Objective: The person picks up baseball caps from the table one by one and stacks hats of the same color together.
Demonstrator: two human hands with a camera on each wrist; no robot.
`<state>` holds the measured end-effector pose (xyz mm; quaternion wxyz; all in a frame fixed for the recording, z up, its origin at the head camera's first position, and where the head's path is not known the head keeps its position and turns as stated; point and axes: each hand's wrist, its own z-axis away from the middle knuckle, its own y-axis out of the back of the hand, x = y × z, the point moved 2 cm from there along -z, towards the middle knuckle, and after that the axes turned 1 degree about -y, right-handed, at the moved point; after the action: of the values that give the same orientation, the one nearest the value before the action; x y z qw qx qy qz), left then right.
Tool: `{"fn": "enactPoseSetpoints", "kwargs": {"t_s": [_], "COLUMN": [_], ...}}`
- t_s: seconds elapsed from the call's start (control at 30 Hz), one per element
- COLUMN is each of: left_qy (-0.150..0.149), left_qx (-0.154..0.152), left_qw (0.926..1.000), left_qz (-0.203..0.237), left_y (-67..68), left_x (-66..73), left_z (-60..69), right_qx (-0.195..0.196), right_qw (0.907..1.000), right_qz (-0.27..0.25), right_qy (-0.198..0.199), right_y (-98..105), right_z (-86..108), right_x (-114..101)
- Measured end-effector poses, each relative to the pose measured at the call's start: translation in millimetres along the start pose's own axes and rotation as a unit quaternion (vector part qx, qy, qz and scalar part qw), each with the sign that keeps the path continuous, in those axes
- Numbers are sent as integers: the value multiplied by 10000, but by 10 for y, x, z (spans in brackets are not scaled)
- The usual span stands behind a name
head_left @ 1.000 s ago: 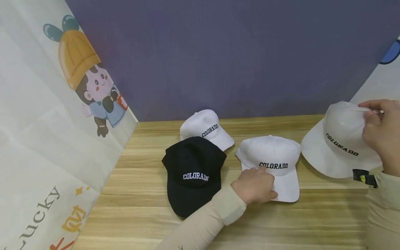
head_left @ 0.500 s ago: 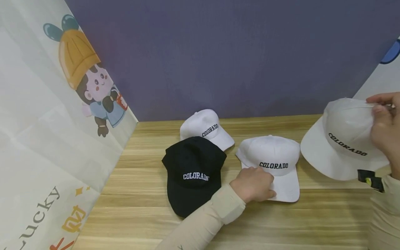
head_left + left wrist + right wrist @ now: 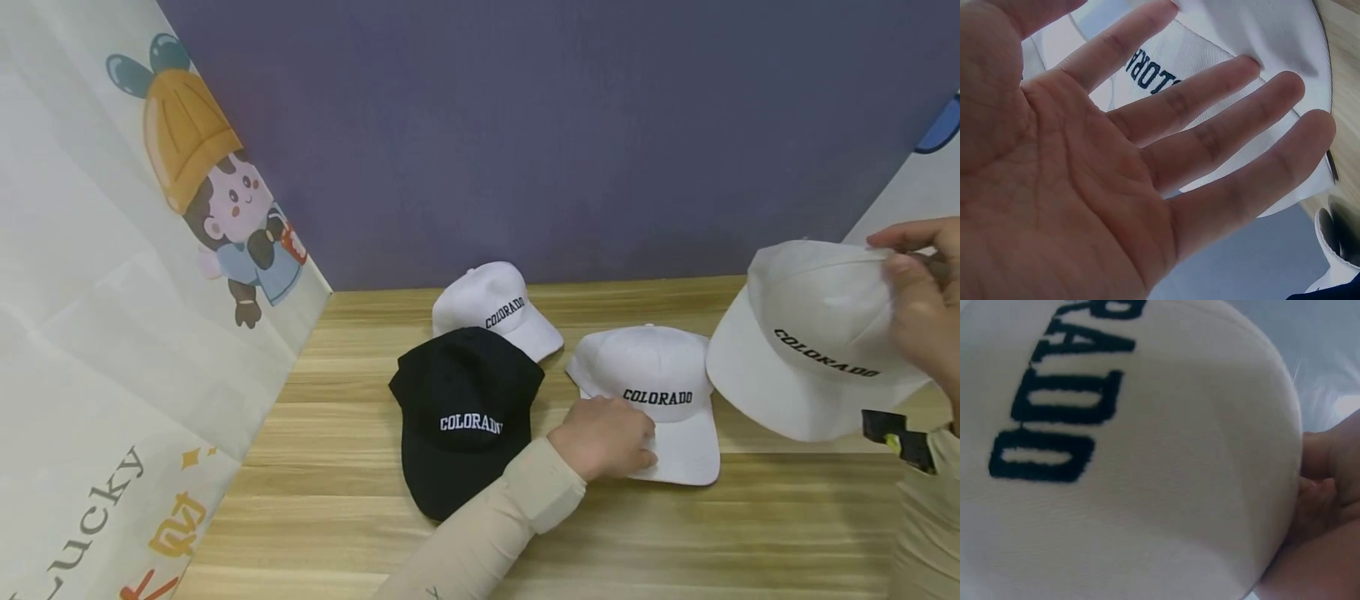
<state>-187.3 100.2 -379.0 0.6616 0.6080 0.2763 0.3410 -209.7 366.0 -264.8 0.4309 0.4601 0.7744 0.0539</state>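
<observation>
A white COLORADO cap (image 3: 810, 333) hangs tilted at the right, its crown pinched between the thumb and fingers of my right hand (image 3: 926, 292). In the right wrist view that cap (image 3: 1166, 456) fills most of the picture, with part of the right hand (image 3: 1329, 506) at its edge. My left hand (image 3: 606, 440) lies at the brim of the middle white cap (image 3: 675, 358). The left wrist view shows the left hand (image 3: 1104, 150) with fingers spread and nearly straight over white cap fabric (image 3: 1229, 119). The raised cap overlaps the middle cap's right edge.
A black COLORADO cap (image 3: 461, 417) lies left of my left hand, overlapping a smaller-looking white cap (image 3: 483, 296) behind it. The wooden surface (image 3: 300, 500) meets a purple-grey back wall (image 3: 562, 150). A printed white panel (image 3: 90, 250) stands at the left.
My right hand first moved the cap right, then brought it back left, nearer the middle cap. The left hand has shifted slightly left along the middle cap's brim.
</observation>
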Motion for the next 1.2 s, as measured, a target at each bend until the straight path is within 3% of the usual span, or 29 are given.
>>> {"fn": "enactPoseSetpoints", "kwargs": {"t_s": [0.13,0.4,0.67,0.87,1.1,1.2], "left_qy": [-2,70,272,376,406,423], "left_qx": [30,-31,-71,-142,-155,-170], "left_qw": [10000,10000,9995,9991,9989,9988], "left_qz": [-24,31,105,147,154,174], "left_y": [4,14,15,15,12,8], "left_x": [-23,-26,-34,-42,-54,-60], "left_z": [1,-4,-4,-10,-15,-19], "right_qx": [-159,-307,-325,-421,-829,-852], "right_qw": [9995,9918,9874,9888,9921,9892], "right_qz": [-74,-760,-528,-442,-175,-238], "right_qy": [280,978,1453,1361,923,1167], "right_y": [-26,-69,-90,-106,-154,-167], "right_z": [16,59,87,108,124,130], "right_x": [-47,-127,-234,-264,-259,-268]}}
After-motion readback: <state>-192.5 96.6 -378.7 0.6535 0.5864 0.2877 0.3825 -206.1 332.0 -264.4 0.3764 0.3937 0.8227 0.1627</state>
